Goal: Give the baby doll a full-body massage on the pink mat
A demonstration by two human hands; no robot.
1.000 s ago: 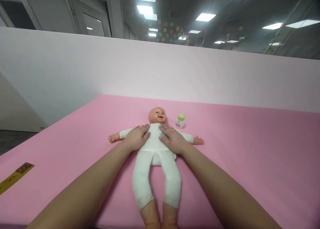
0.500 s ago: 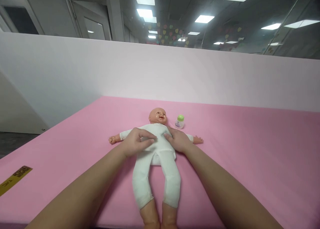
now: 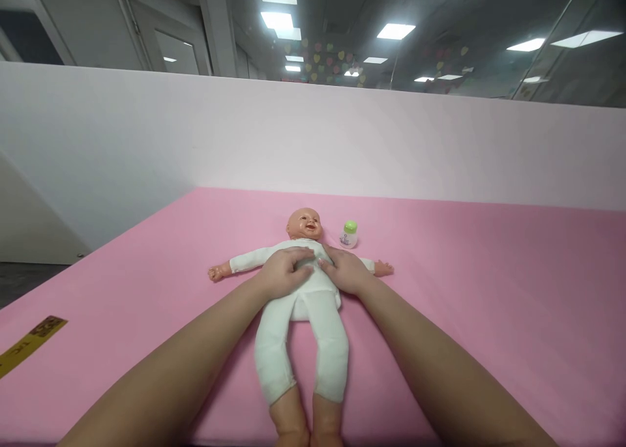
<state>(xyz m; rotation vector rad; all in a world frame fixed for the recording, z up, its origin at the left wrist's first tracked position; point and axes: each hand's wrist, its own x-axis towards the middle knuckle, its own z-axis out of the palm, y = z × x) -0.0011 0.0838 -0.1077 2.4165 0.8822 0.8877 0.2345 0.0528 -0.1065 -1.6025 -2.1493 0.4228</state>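
A baby doll in a white cloth suit lies on its back with arms spread, head away from me. My left hand rests on the left and middle of its chest and belly, fingers stretched out and thumb apart. Against the right side of the chest lies my right hand, its thumb on the front of the suit and its fingers extended toward the doll's shoulder, partly hidden. Neither hand grasps anything. A small clear bottle with a green cap stands to the right of the doll's head.
The doll lies on a pink padded surface. A white wall panel rises behind it. At the left lies a yellow strip with a black code. Beyond the panel are a door and ceiling lights.
My left hand has slid right across the doll's chest and lies flatter. My right hand stays at the chest's right side. The whole view has shifted slightly.
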